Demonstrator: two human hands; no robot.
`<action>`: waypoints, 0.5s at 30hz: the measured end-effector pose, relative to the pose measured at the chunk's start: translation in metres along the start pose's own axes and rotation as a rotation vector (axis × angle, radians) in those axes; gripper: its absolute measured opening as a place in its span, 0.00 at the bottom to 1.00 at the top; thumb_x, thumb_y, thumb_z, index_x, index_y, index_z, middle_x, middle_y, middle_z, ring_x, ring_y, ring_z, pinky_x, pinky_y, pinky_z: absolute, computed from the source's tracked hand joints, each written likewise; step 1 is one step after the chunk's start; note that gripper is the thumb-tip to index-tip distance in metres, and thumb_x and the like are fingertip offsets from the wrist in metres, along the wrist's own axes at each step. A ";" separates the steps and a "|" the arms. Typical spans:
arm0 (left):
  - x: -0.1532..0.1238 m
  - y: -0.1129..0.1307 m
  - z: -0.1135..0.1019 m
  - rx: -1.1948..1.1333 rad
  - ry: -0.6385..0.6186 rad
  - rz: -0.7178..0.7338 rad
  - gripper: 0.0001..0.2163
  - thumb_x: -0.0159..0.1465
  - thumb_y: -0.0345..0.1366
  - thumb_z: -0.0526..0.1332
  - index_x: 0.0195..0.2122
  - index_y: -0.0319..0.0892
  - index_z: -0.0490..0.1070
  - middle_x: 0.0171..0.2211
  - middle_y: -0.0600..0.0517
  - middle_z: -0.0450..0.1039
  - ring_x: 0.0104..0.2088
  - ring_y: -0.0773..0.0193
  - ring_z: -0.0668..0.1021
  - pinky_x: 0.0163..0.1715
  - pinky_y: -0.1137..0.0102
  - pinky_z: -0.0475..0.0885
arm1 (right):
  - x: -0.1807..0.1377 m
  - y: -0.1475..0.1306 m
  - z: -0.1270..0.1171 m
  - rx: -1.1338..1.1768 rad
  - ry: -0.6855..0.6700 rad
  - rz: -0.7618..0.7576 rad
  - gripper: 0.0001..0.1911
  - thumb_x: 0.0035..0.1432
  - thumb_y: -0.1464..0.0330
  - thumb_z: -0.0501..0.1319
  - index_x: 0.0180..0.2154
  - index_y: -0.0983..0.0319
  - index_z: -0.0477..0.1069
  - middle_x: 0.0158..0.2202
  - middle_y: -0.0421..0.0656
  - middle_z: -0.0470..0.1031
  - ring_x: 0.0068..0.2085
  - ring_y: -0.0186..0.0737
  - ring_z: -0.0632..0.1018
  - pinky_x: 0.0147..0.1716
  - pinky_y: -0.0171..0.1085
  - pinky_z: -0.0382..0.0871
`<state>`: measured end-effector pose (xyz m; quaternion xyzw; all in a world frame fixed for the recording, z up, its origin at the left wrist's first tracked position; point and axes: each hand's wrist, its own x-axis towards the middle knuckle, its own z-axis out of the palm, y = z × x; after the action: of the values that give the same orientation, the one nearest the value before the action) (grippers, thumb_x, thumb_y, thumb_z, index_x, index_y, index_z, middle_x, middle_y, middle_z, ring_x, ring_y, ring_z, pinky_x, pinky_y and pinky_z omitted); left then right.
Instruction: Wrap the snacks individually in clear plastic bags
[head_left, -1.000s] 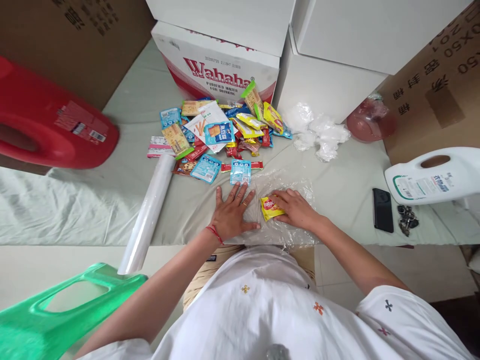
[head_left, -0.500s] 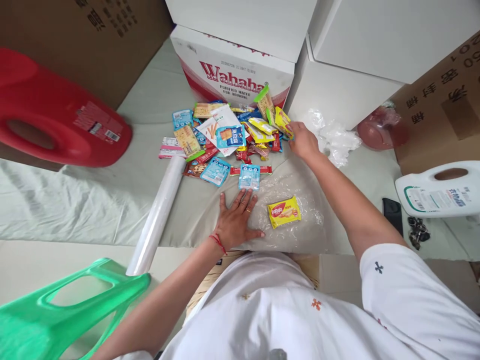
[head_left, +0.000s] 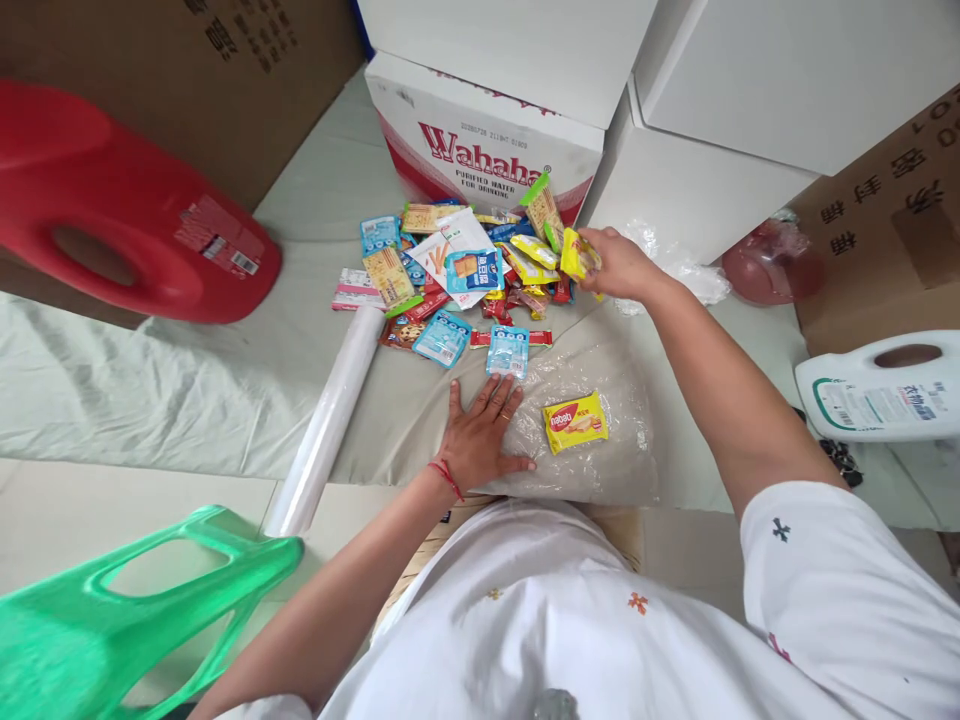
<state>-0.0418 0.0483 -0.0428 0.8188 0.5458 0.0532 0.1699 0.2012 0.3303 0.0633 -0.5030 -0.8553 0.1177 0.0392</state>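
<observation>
My right hand (head_left: 624, 262) grips a yellow snack packet (head_left: 579, 256) at the right side of a heap of wrapped snacks (head_left: 459, 262). Flat on the cloth, with fingers spread, lies my left hand (head_left: 481, 432); its thumb rests at the edge of a clear plastic sheet (head_left: 626, 440). On that sheet sits a yellow Nabati wafer packet (head_left: 575, 422), to the right of my left hand. A blue snack packet (head_left: 508, 352) is just beyond my left fingertips, by a thin red packet (head_left: 540, 338).
Left of the heap lies a roll of clear film (head_left: 330, 420), near a green plastic stool (head_left: 60, 640). A red jug (head_left: 150, 220) stands at far left, a white detergent bottle (head_left: 885, 385) at right. Behind is a Wahaha carton (head_left: 487, 140); crumpled plastic (head_left: 679, 270) is beside it.
My right hand has lifted the yellow packet slightly and tilted it at the heap's right side. My left hand stays flat. The whole view has shifted a little.
</observation>
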 end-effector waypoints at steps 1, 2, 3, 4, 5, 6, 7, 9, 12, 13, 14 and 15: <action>0.000 0.000 -0.001 -0.001 0.002 0.001 0.51 0.59 0.70 0.58 0.75 0.44 0.52 0.76 0.41 0.45 0.75 0.31 0.50 0.68 0.28 0.31 | -0.022 -0.009 -0.004 0.002 -0.025 -0.047 0.46 0.49 0.59 0.73 0.67 0.61 0.62 0.56 0.51 0.69 0.50 0.55 0.75 0.52 0.49 0.72; 0.001 0.000 -0.001 -0.002 0.004 0.001 0.50 0.59 0.70 0.59 0.75 0.45 0.52 0.76 0.41 0.46 0.75 0.31 0.50 0.68 0.28 0.31 | -0.045 -0.018 -0.007 0.008 -0.071 -0.085 0.45 0.51 0.61 0.73 0.68 0.59 0.61 0.57 0.50 0.68 0.50 0.53 0.76 0.50 0.46 0.72; 0.001 0.001 -0.001 -0.004 0.005 0.002 0.50 0.59 0.70 0.59 0.75 0.46 0.52 0.76 0.41 0.46 0.75 0.31 0.50 0.68 0.28 0.31 | -0.070 -0.027 -0.009 0.014 -0.130 -0.117 0.45 0.52 0.63 0.71 0.69 0.57 0.60 0.58 0.50 0.68 0.50 0.51 0.76 0.49 0.44 0.72; 0.001 0.001 -0.002 -0.007 0.004 0.003 0.50 0.59 0.70 0.59 0.75 0.46 0.52 0.76 0.41 0.46 0.75 0.31 0.50 0.68 0.28 0.31 | -0.095 -0.037 -0.008 0.021 -0.211 -0.155 0.44 0.53 0.66 0.70 0.70 0.57 0.58 0.58 0.49 0.68 0.49 0.50 0.76 0.48 0.42 0.72; 0.001 0.001 -0.002 -0.010 0.004 0.003 0.50 0.58 0.69 0.60 0.76 0.46 0.52 0.76 0.41 0.45 0.75 0.31 0.50 0.68 0.28 0.31 | -0.119 -0.047 -0.006 0.023 -0.290 -0.185 0.44 0.54 0.69 0.68 0.70 0.56 0.58 0.58 0.49 0.69 0.49 0.48 0.77 0.47 0.40 0.71; 0.001 0.001 -0.001 -0.013 0.003 0.002 0.50 0.58 0.69 0.60 0.76 0.46 0.52 0.76 0.40 0.45 0.75 0.31 0.51 0.68 0.28 0.30 | -0.141 -0.057 -0.002 0.012 -0.357 -0.196 0.43 0.55 0.70 0.67 0.70 0.55 0.59 0.59 0.48 0.69 0.48 0.47 0.78 0.45 0.38 0.71; 0.001 0.000 -0.001 -0.014 0.003 0.002 0.50 0.58 0.69 0.61 0.76 0.46 0.51 0.76 0.40 0.45 0.75 0.31 0.51 0.68 0.28 0.29 | -0.160 -0.067 0.003 -0.006 -0.410 -0.198 0.43 0.55 0.71 0.67 0.70 0.54 0.59 0.60 0.48 0.69 0.47 0.46 0.79 0.43 0.37 0.70; 0.002 0.000 0.000 -0.013 0.005 0.002 0.51 0.58 0.68 0.62 0.76 0.46 0.51 0.76 0.40 0.45 0.75 0.30 0.51 0.67 0.28 0.28 | -0.188 -0.084 0.014 -0.050 -0.467 -0.193 0.42 0.56 0.72 0.66 0.70 0.52 0.59 0.61 0.48 0.69 0.45 0.45 0.80 0.39 0.36 0.69; 0.003 -0.002 0.003 -0.003 0.011 0.002 0.52 0.58 0.68 0.62 0.76 0.45 0.50 0.76 0.39 0.44 0.75 0.31 0.50 0.67 0.28 0.27 | -0.205 -0.098 0.031 -0.097 -0.449 -0.169 0.38 0.60 0.73 0.63 0.69 0.51 0.60 0.62 0.49 0.69 0.45 0.46 0.80 0.36 0.37 0.67; 0.003 -0.002 0.004 -0.001 0.012 0.002 0.51 0.58 0.68 0.62 0.76 0.46 0.50 0.76 0.39 0.44 0.75 0.32 0.50 0.67 0.29 0.26 | -0.207 -0.100 0.035 -0.107 -0.432 -0.159 0.36 0.62 0.73 0.62 0.69 0.51 0.60 0.62 0.49 0.69 0.45 0.47 0.80 0.35 0.37 0.67; 0.003 -0.002 0.004 0.000 0.014 0.002 0.51 0.58 0.68 0.62 0.76 0.45 0.50 0.76 0.39 0.43 0.75 0.33 0.50 0.67 0.29 0.26 | -0.207 -0.101 0.040 -0.117 -0.418 -0.150 0.34 0.63 0.74 0.61 0.68 0.51 0.61 0.62 0.50 0.69 0.46 0.48 0.80 0.35 0.37 0.67; 0.003 -0.002 0.004 -0.001 0.016 0.001 0.51 0.58 0.68 0.62 0.76 0.45 0.50 0.76 0.39 0.44 0.75 0.33 0.51 0.67 0.29 0.26 | -0.206 -0.100 0.043 -0.126 -0.409 -0.143 0.34 0.63 0.74 0.60 0.68 0.52 0.61 0.62 0.50 0.69 0.47 0.49 0.80 0.36 0.37 0.67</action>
<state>-0.0415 0.0513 -0.0476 0.8187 0.5465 0.0603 0.1659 0.2091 0.0971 0.0561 -0.4083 -0.8846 0.1606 -0.1582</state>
